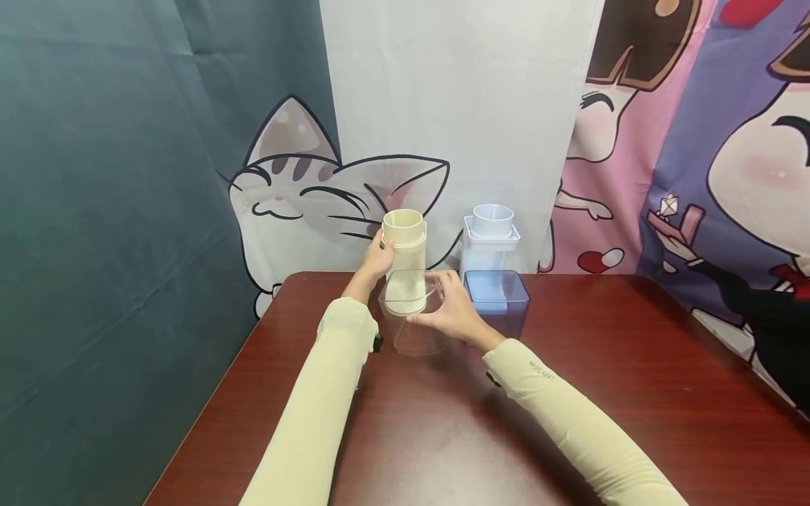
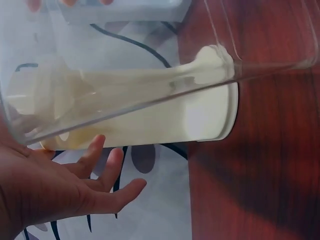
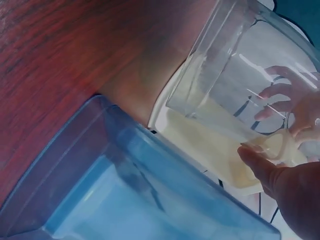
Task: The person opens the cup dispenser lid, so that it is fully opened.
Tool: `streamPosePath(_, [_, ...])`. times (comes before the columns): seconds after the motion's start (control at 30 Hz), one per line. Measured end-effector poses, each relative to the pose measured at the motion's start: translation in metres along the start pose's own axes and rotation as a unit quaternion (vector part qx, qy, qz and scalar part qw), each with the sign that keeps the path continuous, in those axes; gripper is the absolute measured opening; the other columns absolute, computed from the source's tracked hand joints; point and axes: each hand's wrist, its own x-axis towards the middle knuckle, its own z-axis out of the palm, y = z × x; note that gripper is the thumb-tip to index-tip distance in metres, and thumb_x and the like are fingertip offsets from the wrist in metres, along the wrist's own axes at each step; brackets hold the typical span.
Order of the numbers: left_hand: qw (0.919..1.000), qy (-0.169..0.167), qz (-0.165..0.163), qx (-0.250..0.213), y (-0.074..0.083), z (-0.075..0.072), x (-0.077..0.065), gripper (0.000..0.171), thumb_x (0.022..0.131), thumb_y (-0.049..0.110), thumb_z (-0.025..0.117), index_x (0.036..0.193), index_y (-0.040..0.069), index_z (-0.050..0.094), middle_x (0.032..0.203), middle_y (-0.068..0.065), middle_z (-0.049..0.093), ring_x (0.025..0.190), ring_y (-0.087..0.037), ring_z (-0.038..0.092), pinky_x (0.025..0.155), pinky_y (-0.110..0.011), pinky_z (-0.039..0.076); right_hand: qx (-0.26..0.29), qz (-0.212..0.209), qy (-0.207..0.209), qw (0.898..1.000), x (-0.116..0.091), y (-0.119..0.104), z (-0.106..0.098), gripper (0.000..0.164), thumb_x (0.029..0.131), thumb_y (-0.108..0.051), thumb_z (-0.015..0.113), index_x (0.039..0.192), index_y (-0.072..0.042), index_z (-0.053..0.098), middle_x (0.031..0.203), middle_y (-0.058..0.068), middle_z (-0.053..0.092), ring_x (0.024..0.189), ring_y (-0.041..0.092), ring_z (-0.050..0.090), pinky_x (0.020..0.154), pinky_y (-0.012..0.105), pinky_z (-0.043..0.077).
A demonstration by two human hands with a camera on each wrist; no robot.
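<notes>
A cream upright stand (image 1: 405, 263) with a round hollow top and a broad foot is at the back of the table. My left hand (image 1: 378, 258) grips it just below the round top, thumb on its near side. Its other fingers (image 2: 111, 167) reach loosely alongside the body. In front of the stand, my right hand (image 1: 451, 307) holds a clear plastic container (image 1: 418, 341) by the rim, thumb at the near side. The container overlaps the cream stand in all three views, and the stand shows through its walls.
Right of my right hand, a translucent blue container (image 1: 511, 320) stands on the brown table (image 1: 569, 393). Behind it is a pale blue-white stand (image 1: 492, 239) with a round top. A printed cloth backdrop (image 1: 462, 105) hangs along the table's far edge.
</notes>
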Motion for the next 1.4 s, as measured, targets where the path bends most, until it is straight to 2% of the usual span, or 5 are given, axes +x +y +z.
streamPosePath(0.33, [0.9999,-0.007,-0.008,-0.005,-0.009,-0.006,-0.008,0.058,0.108,0.029,0.028,0.160,0.014,0.008,0.162,-0.017,0.020,0.149,-0.034,0.019,0.120,-0.045,0.015,-0.009,-0.004,-0.019,1.000,0.004,0.008,0.017,0.085,0.065,-0.041,0.091,0.131,-0.003,0.052,0.128,0.016,0.053,0.112,0.028,0.052,0.091,0.043,0.045])
streamPosePath(0.53, [0.9998,-0.014,-0.012,0.007,-0.017,0.000,-0.010,0.058,0.108,0.030,0.028,0.160,0.014,0.007,0.162,-0.017,0.020,0.148,-0.035,0.020,0.119,-0.046,0.016,-0.012,0.027,-0.051,0.998,0.003,0.009,0.024,0.082,0.068,-0.034,0.092,0.132,0.000,0.053,0.128,0.014,0.057,0.115,0.027,0.054,0.096,0.045,0.045])
streamPosePath(0.9, [0.9996,-0.018,0.007,0.020,-0.008,0.004,-0.006,0.058,0.108,0.028,0.029,0.160,0.012,0.010,0.162,-0.018,0.022,0.148,-0.034,0.021,0.119,-0.045,0.016,-0.006,0.044,-0.069,0.997,0.013,0.015,0.009,0.081,0.072,-0.025,0.088,0.138,-0.001,0.048,0.136,0.020,0.054,0.129,0.035,0.050,0.106,0.049,0.039])
streamPosePath(1.17, [0.9990,-0.027,0.012,0.033,-0.003,0.003,-0.008,0.058,0.107,0.030,0.031,0.160,0.012,0.013,0.161,-0.018,0.024,0.147,-0.035,0.023,0.119,-0.046,0.018,0.021,0.056,-0.079,0.995,0.009,0.016,0.003,0.087,0.066,-0.025,0.094,0.137,-0.003,0.050,0.137,0.018,0.055,0.128,0.035,0.051,0.104,0.048,0.041])
streamPosePath(1.4, [0.9958,-0.005,0.011,0.091,0.002,-0.003,-0.002,0.058,0.107,0.038,0.029,0.160,0.019,0.016,0.160,-0.013,0.029,0.143,-0.043,0.028,0.114,-0.062,0.010,0.013,0.044,-0.085,0.995,0.017,0.009,-0.001,0.088,0.065,-0.024,0.094,0.137,-0.001,0.049,0.135,0.018,0.055,0.127,0.036,0.051,0.105,0.048,0.041])
